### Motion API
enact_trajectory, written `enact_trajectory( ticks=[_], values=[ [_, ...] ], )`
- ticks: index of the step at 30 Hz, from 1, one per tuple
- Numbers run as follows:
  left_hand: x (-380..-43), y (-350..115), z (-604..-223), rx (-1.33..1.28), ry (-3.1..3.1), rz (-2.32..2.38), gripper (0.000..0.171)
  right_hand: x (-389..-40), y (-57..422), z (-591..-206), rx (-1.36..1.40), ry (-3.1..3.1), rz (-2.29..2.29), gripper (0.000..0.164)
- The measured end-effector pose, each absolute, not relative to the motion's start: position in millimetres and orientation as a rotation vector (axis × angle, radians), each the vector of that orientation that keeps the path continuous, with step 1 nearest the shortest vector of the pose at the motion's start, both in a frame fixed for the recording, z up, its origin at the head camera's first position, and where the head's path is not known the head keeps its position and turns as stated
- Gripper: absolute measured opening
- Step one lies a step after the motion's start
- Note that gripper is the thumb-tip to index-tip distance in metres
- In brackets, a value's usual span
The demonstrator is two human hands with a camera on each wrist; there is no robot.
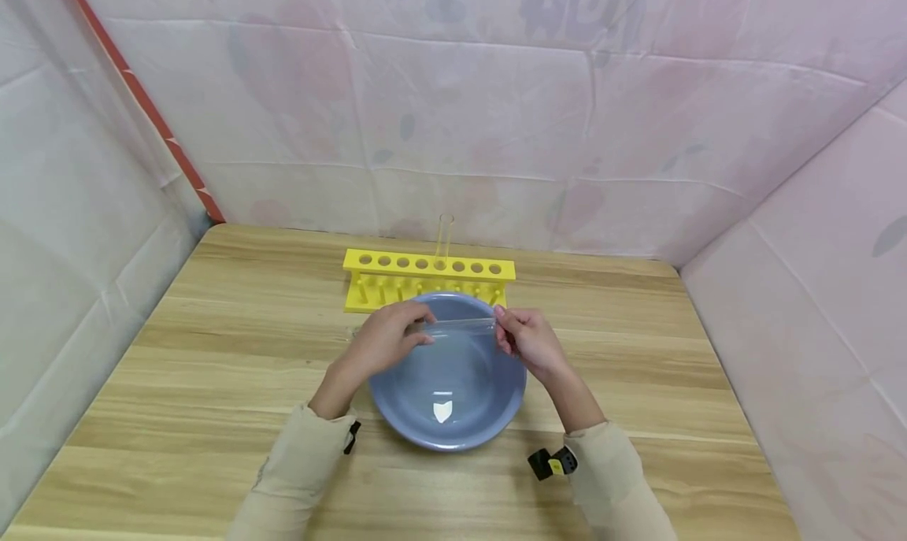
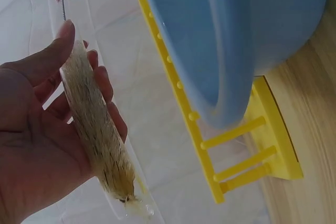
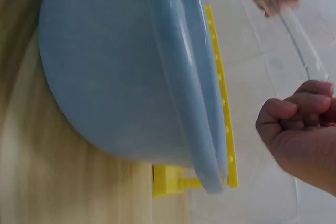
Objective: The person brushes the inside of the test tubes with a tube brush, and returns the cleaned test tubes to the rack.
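Observation:
A clear test tube (image 1: pixel 460 325) lies nearly level above the blue basin (image 1: pixel 453 446). My left hand (image 1: pixel 386 336) holds it, thumb on one side and fingers on the other. Inside the tube, pale brush bristles (image 2: pixel 100 124) show in the left wrist view, with a tuft near the closed end. A thin twisted wire (image 3: pixel 295 40) runs from the bristles to the tube's mouth. There my right hand (image 1: pixel 534 340), its fingers curled, grips the end of the test tube brush. The right fingers hide the handle end.
Just behind the basin stands a yellow test tube rack (image 1: pixel 428 273), with another clear tube (image 1: pixel 444 234) upright in one hole. The basin shows a bright reflection inside. Wooden tabletop (image 1: pixel 234 383) extends around it, and cloth walls (image 1: pixel 460 131) enclose the back and sides.

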State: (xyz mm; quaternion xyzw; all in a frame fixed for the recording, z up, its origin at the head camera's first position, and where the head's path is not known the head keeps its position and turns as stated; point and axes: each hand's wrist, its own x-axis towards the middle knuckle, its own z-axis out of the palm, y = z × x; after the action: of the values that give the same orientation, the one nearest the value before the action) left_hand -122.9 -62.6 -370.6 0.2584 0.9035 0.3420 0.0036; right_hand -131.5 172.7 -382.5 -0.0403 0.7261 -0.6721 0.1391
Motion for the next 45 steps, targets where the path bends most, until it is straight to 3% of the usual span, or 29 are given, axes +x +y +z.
enact_trajectory(
  ticks=[6, 14, 20, 36, 45],
  values=[
    [-127, -70, -371, 0.803, 2.699, 1.181, 0.018, -135, 175, -380, -0.296, 2.283, -1.872, 0.042],
    [-122, -65, -370, 0.718, 2.897, 1.018, 0.02, -133, 169, -372, 0.004, 1.794, -2.052, 0.045],
    [-121, -63, -371, 0.725, 2.974, 1.002, 0.02, -134, 171, -369, 0.079, 1.628, -2.124, 0.045],
    [-126, -76, -369, 0.704, 2.753, 1.225, 0.016, -133, 174, -380, -0.354, 2.355, -1.965, 0.042],
    [-121, -87, -377, 0.631, 2.9, 1.164, 0.016, -135, 196, -370, 0.108, 1.721, -2.184, 0.047]
  ],
)
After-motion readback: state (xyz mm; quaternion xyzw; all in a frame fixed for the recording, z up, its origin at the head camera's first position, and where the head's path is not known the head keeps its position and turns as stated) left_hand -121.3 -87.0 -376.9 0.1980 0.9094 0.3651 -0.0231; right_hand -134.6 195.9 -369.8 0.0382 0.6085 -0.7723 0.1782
